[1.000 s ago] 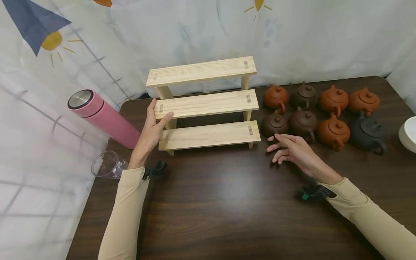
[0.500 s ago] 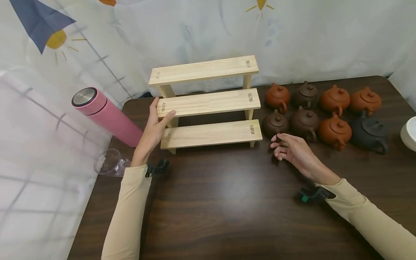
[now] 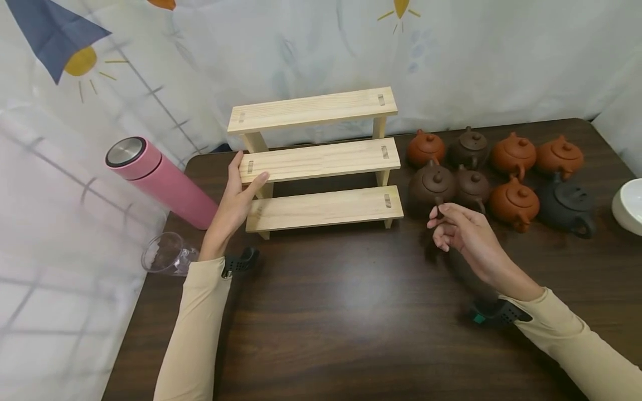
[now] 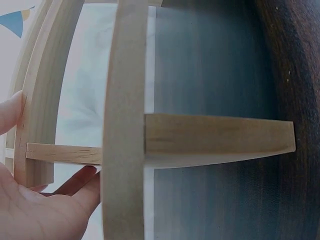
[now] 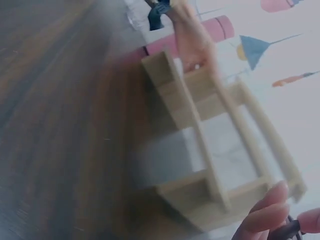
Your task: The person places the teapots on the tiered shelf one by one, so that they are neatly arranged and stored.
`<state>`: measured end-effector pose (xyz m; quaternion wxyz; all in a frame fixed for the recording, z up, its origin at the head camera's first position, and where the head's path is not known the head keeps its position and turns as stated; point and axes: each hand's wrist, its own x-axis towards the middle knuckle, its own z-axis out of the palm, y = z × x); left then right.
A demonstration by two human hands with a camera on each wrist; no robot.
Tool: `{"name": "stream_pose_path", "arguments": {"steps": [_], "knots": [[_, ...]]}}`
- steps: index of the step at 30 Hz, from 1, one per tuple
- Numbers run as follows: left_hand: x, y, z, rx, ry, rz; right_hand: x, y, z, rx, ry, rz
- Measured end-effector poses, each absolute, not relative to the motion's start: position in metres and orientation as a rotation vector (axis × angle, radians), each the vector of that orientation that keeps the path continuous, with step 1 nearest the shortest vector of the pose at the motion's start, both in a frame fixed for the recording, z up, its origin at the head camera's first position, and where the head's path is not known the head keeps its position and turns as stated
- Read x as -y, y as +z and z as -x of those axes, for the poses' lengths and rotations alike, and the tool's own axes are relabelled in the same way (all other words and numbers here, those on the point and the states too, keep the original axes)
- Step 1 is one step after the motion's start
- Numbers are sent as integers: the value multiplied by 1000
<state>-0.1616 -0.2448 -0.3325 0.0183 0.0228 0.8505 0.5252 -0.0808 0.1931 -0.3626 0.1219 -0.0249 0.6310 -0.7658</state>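
Observation:
A three-step wooden stand (image 3: 321,161) is upright on the dark table. My left hand (image 3: 233,206) grips the left end of its middle step, thumb on top; the left wrist view shows fingers (image 4: 82,192) by the upright underneath. To the stand's right, my right hand (image 3: 466,234) pinches the handle of a dark brown teapot (image 3: 430,186), which looks slightly raised. Part of a dark handle (image 5: 285,231) shows between finger and thumb in the right wrist view. Close beside it stands another brown teapot (image 3: 471,184).
Behind and right are more teapots: orange ones (image 3: 514,203), a brown one (image 3: 467,146) and a black one (image 3: 564,206). A white bowl (image 3: 629,206) is at the right edge. Left of the stand are a pink flask (image 3: 165,184) and a clear cup (image 3: 168,255).
My right hand has taken the front-left brown teapot by its handle and shifted it slightly right and upward. My left hand keeps its grip on the stand.

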Motion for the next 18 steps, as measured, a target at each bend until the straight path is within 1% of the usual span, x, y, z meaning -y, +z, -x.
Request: {"name": "stream_pose_path", "arguments": {"steps": [11, 18], "knots": [[246, -334, 158, -2642, 1649, -87, -198, -316, 89, -1922, -2288, 237], [246, -334, 160, -2659, 1632, -88, -179, -287, 106, -1947, -2295, 277]]}}
